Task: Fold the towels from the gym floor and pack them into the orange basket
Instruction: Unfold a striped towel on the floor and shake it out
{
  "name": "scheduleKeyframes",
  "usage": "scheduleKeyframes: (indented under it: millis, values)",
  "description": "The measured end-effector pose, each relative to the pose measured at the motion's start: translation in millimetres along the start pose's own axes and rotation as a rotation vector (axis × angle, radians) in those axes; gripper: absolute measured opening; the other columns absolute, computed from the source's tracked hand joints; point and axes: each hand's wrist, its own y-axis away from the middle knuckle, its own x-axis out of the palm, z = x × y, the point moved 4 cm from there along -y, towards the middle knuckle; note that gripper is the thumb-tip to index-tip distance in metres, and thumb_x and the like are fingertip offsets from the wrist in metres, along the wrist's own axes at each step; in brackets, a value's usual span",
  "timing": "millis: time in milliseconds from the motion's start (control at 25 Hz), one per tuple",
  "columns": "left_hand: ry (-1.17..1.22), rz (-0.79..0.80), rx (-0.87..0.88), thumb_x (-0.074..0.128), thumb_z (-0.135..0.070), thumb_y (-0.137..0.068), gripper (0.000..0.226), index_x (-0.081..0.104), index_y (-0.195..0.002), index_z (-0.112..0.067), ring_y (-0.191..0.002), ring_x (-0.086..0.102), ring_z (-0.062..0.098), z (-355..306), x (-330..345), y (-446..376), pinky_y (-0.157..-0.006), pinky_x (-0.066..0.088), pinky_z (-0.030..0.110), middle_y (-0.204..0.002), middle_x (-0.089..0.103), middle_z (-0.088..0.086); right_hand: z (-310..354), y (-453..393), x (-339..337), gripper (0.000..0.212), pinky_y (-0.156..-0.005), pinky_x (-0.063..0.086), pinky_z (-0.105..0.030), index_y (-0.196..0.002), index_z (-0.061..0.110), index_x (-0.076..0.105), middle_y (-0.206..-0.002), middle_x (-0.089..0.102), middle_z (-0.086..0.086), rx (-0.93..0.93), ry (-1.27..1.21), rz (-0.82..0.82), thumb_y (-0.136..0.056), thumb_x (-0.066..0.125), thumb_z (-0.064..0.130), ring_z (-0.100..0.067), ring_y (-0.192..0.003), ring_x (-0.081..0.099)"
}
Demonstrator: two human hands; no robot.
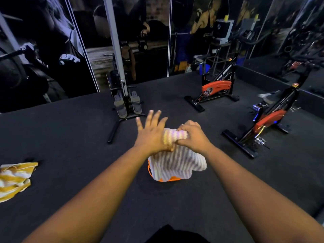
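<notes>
A person's two bare arms reach out over the dark gym floor (70, 137), working a pink-and-white striped towel (177, 163) held in mid-air above the orange basket (168, 178). The right hand (192, 135) is clenched around the bunched upper end of the towel, its fingers curled over a roll of cloth. The left hand (152, 134) is released, fingers spread and straight, with its thumb side touching the same bunched end. From that gathered top the towel hangs down toward the camera, so its long axis runs roughly from the hands to the basket; its stripes follow the same line, and the lower hem fans out wider and drapes across the basket's opening. Only a sliver of the basket's orange rim shows at the towel's left edge and below its hem; whether the cloth touches the rim cannot be told.

Well apart at the far left, a yellow-and-white striped towel (14, 179) lies crumpled on the floor. Beyond the hands stands a rowing machine (125, 102) with grey footrests, and to the right two black-and-orange exercise bikes, the nearer one (268, 120) and a farther one (215, 88), in front of walls covered with dark fitness murals.
</notes>
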Motion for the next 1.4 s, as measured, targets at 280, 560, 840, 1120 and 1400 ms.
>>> scheduleKeyframes:
  millis: [280, 560, 840, 1120, 1400]
  values:
    - [0.688, 0.201, -0.368, 0.077, -0.039, -0.08, 0.032, 0.072, -0.102, -0.017, -0.094, 0.07, 0.027, -16, 28, -45, -0.083, 0.056, 0.038, -0.103, 0.074, 0.007, -63, 24, 6, 0.076, -0.113, 0.038, -0.049, -0.153, 0.026, 0.043, -0.145, 0.045, -0.009, 0.387, -0.224, -0.23, -0.088, 0.075, 0.048, -0.028, -0.135, 0.043]
    - [1.551, 0.291, -0.689, 0.086, -0.037, -0.074, 0.054, 0.07, -0.114, -0.003, -0.088, 0.077, 0.032, -25, 76, -50, -0.075, 0.062, 0.045, -0.098, 0.078, 0.016, -149, 76, 86, 0.12, -0.092, 0.057, -0.059, -0.161, 0.031, 0.015, -0.151, 0.044, -0.002, 1.144, -1.143, -0.077, -0.067, 0.055, 0.094, -0.037, -0.128, 0.058]
    - [1.811, 0.49, -0.945, 0.084, -0.058, -0.072, 0.073, 0.061, -0.128, -0.018, -0.108, 0.069, 0.046, 35, 162, -80, -0.089, 0.054, 0.067, -0.12, 0.071, 0.024, -186, -15, 102, 0.079, -0.07, 0.063, -0.046, -0.122, 0.026, 0.07, -0.116, 0.076, -0.01, 1.025, -1.303, 0.063, -0.067, 0.074, 0.082, -0.032, -0.101, 0.075]
    - [1.485, 0.313, -1.021, 0.083, -0.065, -0.061, 0.073, 0.069, -0.115, -0.018, -0.095, 0.076, 0.025, 126, 295, -161, -0.081, 0.063, 0.047, -0.108, 0.078, 0.008, -273, -133, 179, 0.042, -0.071, 0.06, -0.022, -0.126, 0.036, 0.066, -0.121, 0.074, 0.007, 0.952, -0.932, -0.15, -0.089, 0.073, 0.054, -0.012, -0.108, 0.072]
    - [1.32, 0.325, -1.203, 0.075, -0.076, -0.063, 0.055, 0.068, -0.103, -0.039, -0.096, 0.075, 0.017, 175, 511, -217, -0.086, 0.061, 0.046, -0.102, 0.077, -0.005, -427, -195, 347, 0.034, -0.09, 0.055, -0.034, -0.126, 0.034, 0.063, -0.116, 0.071, 0.018, 1.016, -0.796, -0.126, -0.094, 0.073, 0.039, -0.003, -0.107, 0.069]
